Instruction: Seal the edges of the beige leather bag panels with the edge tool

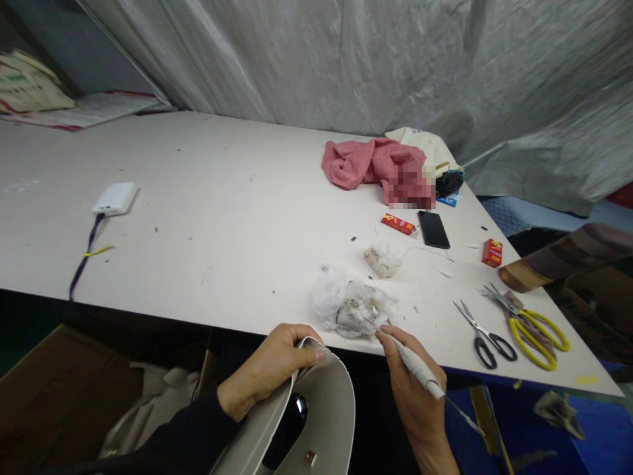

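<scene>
My left hand (277,366) is closed on the upper edge of a beige leather-like bag (329,402), its thumb on the rim. The bag gapes toward me, showing a gold metal fitting (310,457) and a dark, shiny object inside. My right hand (415,389) grips a thin tool with a white-wrapped handle (416,366); a slender metal end sticks out behind it. The tool's front end is at the near edge of a crumpled clear plastic bag (329,293) holding a smudged whitish lump (357,313). Beyond it rests a smaller wrapped lump (382,260).
On the white table (222,218) at right are black-handled scissors (487,340), yellow-handled scissors (537,333), a phone (434,229) and red boxes (398,224). A clear bottle (568,254) stands beside them. Pink cloth (376,165) lies behind; a white cabled device (116,199) is left.
</scene>
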### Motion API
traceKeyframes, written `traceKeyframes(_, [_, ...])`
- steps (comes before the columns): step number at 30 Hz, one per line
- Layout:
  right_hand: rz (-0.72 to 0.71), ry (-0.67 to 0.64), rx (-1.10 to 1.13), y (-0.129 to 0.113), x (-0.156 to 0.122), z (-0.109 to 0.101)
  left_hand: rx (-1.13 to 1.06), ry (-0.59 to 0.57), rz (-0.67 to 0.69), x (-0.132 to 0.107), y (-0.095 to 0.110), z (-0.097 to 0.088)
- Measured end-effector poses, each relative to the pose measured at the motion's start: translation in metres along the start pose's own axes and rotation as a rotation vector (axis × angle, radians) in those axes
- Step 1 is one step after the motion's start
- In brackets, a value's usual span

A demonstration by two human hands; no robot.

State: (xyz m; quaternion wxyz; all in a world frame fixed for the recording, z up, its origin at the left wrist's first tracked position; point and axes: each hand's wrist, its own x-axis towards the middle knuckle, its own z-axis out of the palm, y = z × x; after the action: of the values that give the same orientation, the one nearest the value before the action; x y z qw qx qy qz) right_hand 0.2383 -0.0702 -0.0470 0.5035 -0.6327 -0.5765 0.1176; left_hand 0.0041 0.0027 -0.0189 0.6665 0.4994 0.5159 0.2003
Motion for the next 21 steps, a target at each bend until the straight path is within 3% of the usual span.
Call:
traceKeyframes(7, [-0.083,-0.039,-0.110,-0.001,0.010,0.003,0.098,-0.002,-0.020,0.000,0.003,0.008])
traceKeyframes(12, [0.047,-0.041,0.032,0.005,0.007,0.004,0.115,-0.026,-0.053,-0.002,0.006,0.006])
traceKeyframes(17, [0.184,0.074,0.117,-0.006,-0.002,0.000,0.162,-0.040,-0.034,-0.004,0.007,0.007])
traceKeyframes(21, [0.292,-0.107,0.302,-0.023,-0.013,0.004,0.183,-0.055,-0.003,-0.008,0.007,0.009])
